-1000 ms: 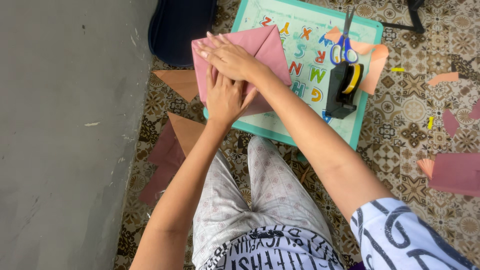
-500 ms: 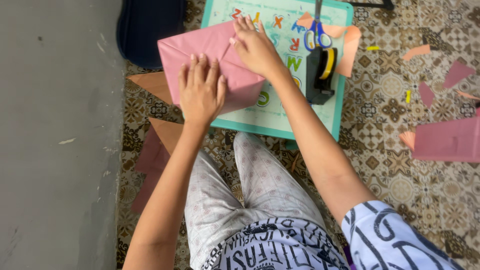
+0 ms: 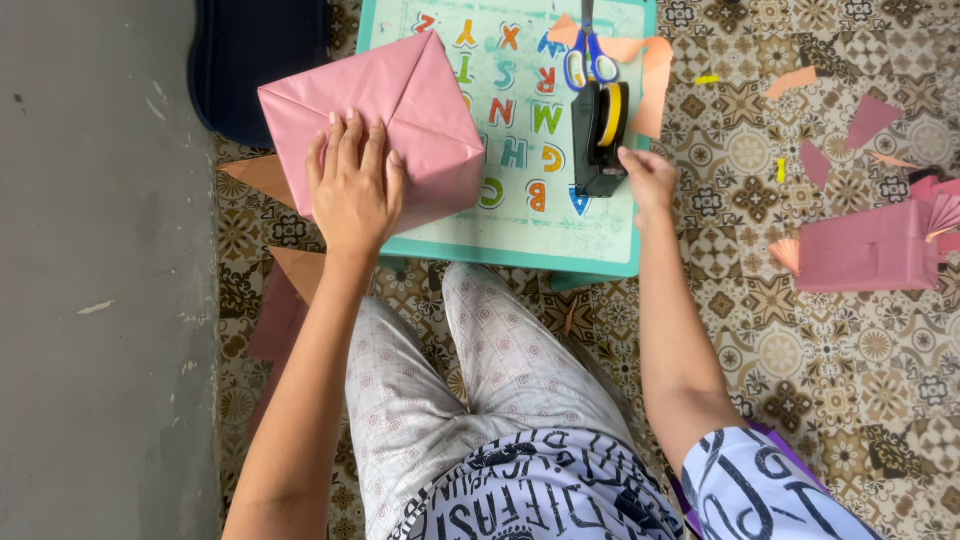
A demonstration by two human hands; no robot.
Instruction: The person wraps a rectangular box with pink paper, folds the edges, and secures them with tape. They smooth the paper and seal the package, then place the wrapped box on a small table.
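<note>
Even soft daylight, faint shadows, sharp focus, no glare

- The pink wrapped box (image 3: pixel 400 105) lies on the left part of a small table with a teal rim (image 3: pixel 520 258), turned at an angle, its left corner hanging past the table's edge. Pink paper covers it fully, and folded flaps meet in diagonal creases on its top face. The left hand (image 3: pixel 350 190) presses flat on its near side.
- The black tape dispenser (image 3: pixel 597 140) stands on the table's right side with a yellow roll in it. The right hand (image 3: pixel 648 180) touches its near right corner.
</note>
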